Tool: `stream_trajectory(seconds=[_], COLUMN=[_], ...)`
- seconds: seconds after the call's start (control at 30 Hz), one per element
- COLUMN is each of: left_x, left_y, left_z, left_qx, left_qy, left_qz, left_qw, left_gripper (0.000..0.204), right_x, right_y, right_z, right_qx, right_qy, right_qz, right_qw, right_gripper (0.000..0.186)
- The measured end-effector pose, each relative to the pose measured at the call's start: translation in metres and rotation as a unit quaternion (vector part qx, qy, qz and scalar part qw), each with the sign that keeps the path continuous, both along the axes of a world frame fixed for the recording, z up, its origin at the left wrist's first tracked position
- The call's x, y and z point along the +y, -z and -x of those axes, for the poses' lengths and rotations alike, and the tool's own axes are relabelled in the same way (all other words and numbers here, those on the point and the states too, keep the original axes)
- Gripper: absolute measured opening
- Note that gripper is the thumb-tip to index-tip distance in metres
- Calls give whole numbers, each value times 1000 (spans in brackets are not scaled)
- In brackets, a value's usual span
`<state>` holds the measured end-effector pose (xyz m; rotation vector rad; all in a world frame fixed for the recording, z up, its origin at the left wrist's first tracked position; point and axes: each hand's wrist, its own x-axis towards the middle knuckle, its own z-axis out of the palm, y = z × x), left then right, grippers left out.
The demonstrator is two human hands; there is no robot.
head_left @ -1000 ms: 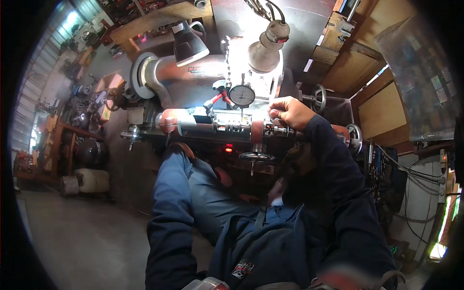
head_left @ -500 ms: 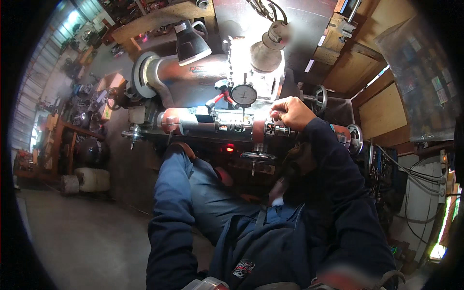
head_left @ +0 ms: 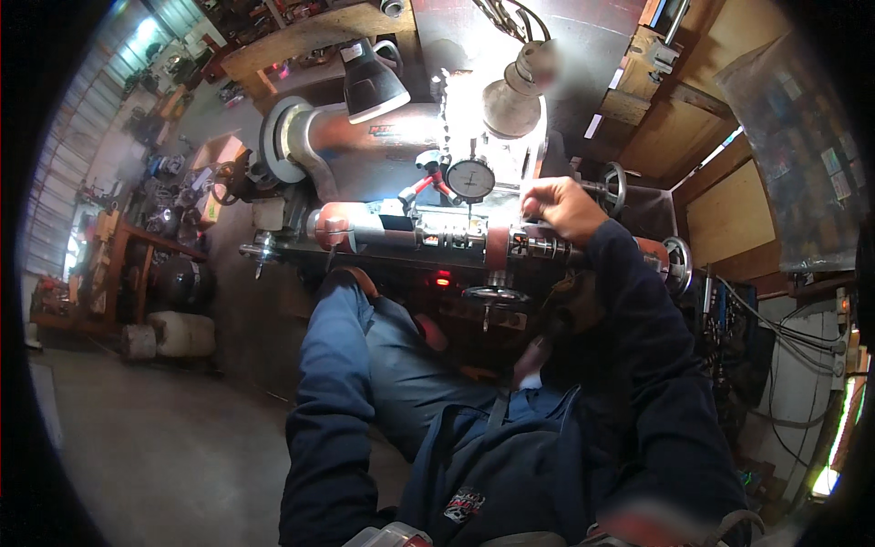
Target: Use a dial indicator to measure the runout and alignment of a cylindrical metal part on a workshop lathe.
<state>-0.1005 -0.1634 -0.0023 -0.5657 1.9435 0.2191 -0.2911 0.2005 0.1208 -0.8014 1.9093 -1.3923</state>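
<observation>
The right hand [head_left: 561,208] is raised over the right part of a machine, its thumb and curled fingertips close together, pointing left; whether they pinch anything small cannot be told. The left sleeve [head_left: 314,428] reaches up towards the machine's near side, but the left hand is lost in shadow, so its grip cannot be told.

A round white dial gauge [head_left: 470,180] stands just left of the right hand's fingertips, far nearer to it than to the left sleeve. Its thin stem points down to a shiny grooved metal shaft [head_left: 444,237]. The shaft's long axis runs left to right across the wearer's front, on the near side of the right hand and stretching away to its left. A reddish-brown band [head_left: 498,246] crosses it, above a metal handwheel [head_left: 497,294].

Farther out, a pale lamp [head_left: 510,105] and a black lamp [head_left: 375,91] hang over a big grey-brown cylinder [head_left: 342,132] with small, unclear lettering. The gauge face has fine markings; the dark jumper [head_left: 510,456] bears a red-and-white emblem.
</observation>
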Motion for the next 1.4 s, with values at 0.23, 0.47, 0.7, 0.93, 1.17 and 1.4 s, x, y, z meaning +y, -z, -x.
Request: stream_trajectory(seconds=[0.23,0.47,0.7,0.93,1.17,1.4], left_x=[-2,-6,-1,7,-3,-8], left_y=[-9,6,1,-16,6,13], left_z=[-14,-14,-20,-18,-17,-18], left_qx=[9,52,61,59,46,53], left_qy=[-33,-29,26,20,18,26], left_qz=[2,11,33,23,39,40], left_qw=[999,998,997,998,998,997], left_gripper=[59,60,64,59,62,64], right_x=[58,302,268,297,298,283], right_y=[-87,3,26,21,-1,7], right_z=[-86,7,-39,-61,-39,-22], right_qx=[205,320,190,251,188,207], right_qy=[272,294,287,284,265,357], right_qz=[118,-259,-286,-265,-148,-109], right_qw=[933,862,894,887,934,904], right_gripper=[10,22,29,25,11,13])
